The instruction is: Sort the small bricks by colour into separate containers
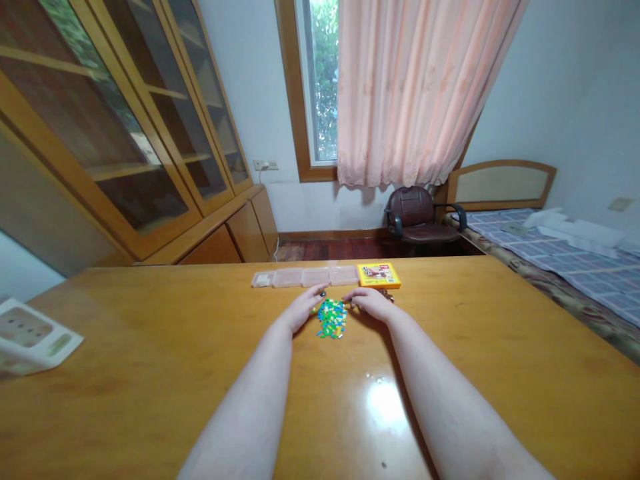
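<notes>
Fingers of the left hand (299, 312) reach forward and inward, lying close to one another, with a small dark piece (323, 293) right at their tips; whether they pinch it or only rest against it, I cannot tell. Those of the right hand (373, 303) curl downward toward the wooden table (210, 373), and something small and dark shows at their tips, too small to say if it is gripped. Both forearms stretch far over the tabletop, probably because everything being handled sits toward its far side. Small bricks in green, blue, yellow and white form a loose pile (331, 320) between the two hands, likely kept central so that either set of fingers can get at it equally. Beyond the hands, a row of see-through trays (303, 277) runs sideways, and a yellow box (379, 275) with a printed picture lies at its right end; that line seems chosen to keep the containers within reach without crowding the pieces. Brown pieces (387, 294) show just behind the right hand, partly hidden by it and apart from the bright pile, which suggests that colours are kept separate. Relative to the fingertips, the pile lies mostly nearer the person, its far edge just beside the tips on both sides.
</notes>
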Motion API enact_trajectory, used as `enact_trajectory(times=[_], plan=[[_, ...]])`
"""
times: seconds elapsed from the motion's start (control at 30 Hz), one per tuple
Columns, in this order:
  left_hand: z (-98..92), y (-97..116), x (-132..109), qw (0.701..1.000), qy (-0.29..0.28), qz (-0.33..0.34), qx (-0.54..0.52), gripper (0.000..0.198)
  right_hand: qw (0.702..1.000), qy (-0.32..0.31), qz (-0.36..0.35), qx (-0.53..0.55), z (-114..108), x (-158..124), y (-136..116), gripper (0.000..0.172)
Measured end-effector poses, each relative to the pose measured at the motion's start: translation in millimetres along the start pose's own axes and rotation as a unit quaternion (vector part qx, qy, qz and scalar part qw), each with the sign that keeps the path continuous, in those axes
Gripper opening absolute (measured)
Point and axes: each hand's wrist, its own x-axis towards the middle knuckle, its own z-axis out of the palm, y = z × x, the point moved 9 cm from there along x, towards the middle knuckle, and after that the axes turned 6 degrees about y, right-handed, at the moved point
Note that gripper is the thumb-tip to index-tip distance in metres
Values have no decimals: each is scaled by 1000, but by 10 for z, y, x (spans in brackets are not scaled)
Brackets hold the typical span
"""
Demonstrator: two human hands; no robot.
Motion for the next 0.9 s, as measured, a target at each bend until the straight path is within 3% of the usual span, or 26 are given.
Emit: enact_trajectory(times=[0.17,0.33,0.47,0.57,0.9], plan=[[-86,-170,66,996,67,-55,-5,42,996,28,-55,-68,-9,-33,-120,35],[-143,-253,31,997,40,-54,33,37,993,17,-52,-108,36,-48,-116,31],[-234,-135,-2,987,47,-11,150,25,984,35,-49,-165,25,-40,-138,32],[-181,16,-13,972,35,29,229,24,977,63,-33,-201,-8,-40,-146,35],[-45,32,-4,955,15,46,292,32,973,40,-41,-222,39,-70,-193,32]])
